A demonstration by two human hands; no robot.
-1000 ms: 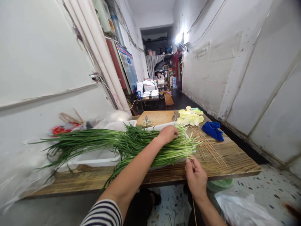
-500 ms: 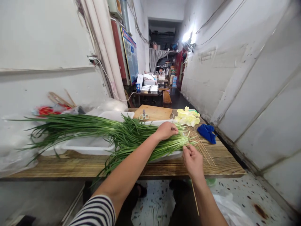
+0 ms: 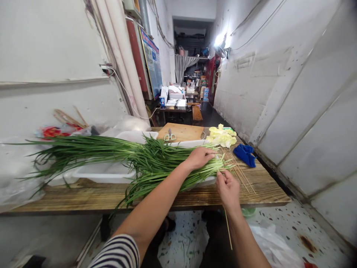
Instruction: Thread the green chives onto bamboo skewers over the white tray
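Closing round a long, thin, pale wooden skewer in the head view, the right hand has thumb and fingers together beside the pale stem ends of long, flat-leaved green stalks, the skewer hanging below its wrist. Over those stems lies the left hand, fingers bent; whether they grip any stalks cannot be told. The leaves stretch leftward from that hand, across a white plastic tray. Beyond the right hand, loose thin wooden skewers lie on a brown wooden table, near a crumpled blue cloth. Past the left hand are crinkled yellow-green leaves and a rectangular wooden board.
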